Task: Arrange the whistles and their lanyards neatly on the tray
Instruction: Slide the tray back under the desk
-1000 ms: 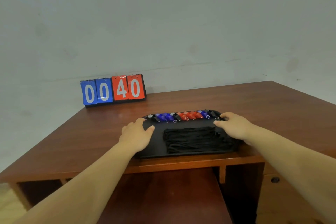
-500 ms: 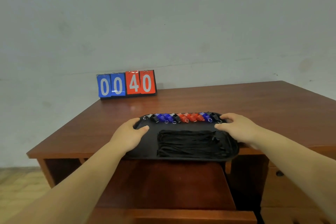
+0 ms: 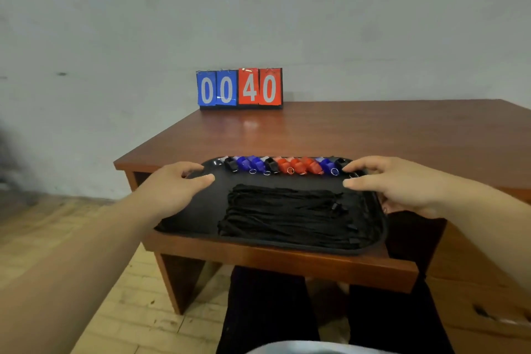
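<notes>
Tray: a black, shallow tray (image 3: 198, 210) with rounded corners lies at the centre of the frame on the near part of a reddish-brown wooden worktop (image 3: 359, 129).

Whistles: a single row of whistles (image 3: 287, 165) runs along the far edge of the tray, side by side and touching: black, blue, blue, black, three red, blue, then black at the right end. Small metal rings show at several of them.

Lanyards: a bundle of black lanyards (image 3: 287, 213) fills the middle and near right of the tray, its cords running left to right in a loose, flat heap, apart from the row of whistles.

Left hand: the left hand (image 3: 178, 190) reaches in from the lower left to the tray's far left corner, its fingers (image 3: 186, 167) loose and spread, clamped on nothing. Whether they touch the rim cannot be told.

Right hand: the right hand (image 3: 402, 187) comes in from the right at the far right corner, its fingers (image 3: 365, 162) relaxed and apart beside the last black whistle, holding nothing.

Background: a flip scoreboard (image 3: 240, 88) reading 00 in blue and 40 in red stands at the back of the worktop against a pale wall (image 3: 258, 8).

Foreground: dark-clad legs (image 3: 273, 310) show at the bottom, with a pale wooden floor (image 3: 43, 238) at lower left.
</notes>
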### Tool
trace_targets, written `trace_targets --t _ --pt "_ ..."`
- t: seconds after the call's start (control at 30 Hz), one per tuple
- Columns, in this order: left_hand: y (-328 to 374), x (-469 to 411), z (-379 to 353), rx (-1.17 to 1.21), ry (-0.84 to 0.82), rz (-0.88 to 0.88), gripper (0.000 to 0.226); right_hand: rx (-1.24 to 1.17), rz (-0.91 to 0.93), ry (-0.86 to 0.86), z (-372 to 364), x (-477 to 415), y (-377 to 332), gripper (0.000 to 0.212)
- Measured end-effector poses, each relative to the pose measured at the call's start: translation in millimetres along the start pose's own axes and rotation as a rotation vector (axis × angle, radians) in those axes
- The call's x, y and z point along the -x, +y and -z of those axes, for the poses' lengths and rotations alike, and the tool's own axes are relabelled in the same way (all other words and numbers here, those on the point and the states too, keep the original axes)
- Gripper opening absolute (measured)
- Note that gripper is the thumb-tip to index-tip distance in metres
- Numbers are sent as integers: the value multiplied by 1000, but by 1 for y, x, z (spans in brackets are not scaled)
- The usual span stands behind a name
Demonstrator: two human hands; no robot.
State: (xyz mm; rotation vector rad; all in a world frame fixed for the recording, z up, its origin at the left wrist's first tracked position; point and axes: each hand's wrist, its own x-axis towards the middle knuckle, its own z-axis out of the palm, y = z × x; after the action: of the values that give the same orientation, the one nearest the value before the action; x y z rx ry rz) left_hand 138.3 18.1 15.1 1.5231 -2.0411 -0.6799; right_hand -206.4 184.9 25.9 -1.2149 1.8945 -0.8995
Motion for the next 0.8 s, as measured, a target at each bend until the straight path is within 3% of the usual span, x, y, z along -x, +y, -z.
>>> trace_targets --t 0.33,0.8 --pt "-22 36 22 -76 -39 61 34 -32 -75 -246 -35 32 14 35" --pt "-31 -8 -46 72 -101 45 26 -41 -166 -111 -45 -6 53 34"
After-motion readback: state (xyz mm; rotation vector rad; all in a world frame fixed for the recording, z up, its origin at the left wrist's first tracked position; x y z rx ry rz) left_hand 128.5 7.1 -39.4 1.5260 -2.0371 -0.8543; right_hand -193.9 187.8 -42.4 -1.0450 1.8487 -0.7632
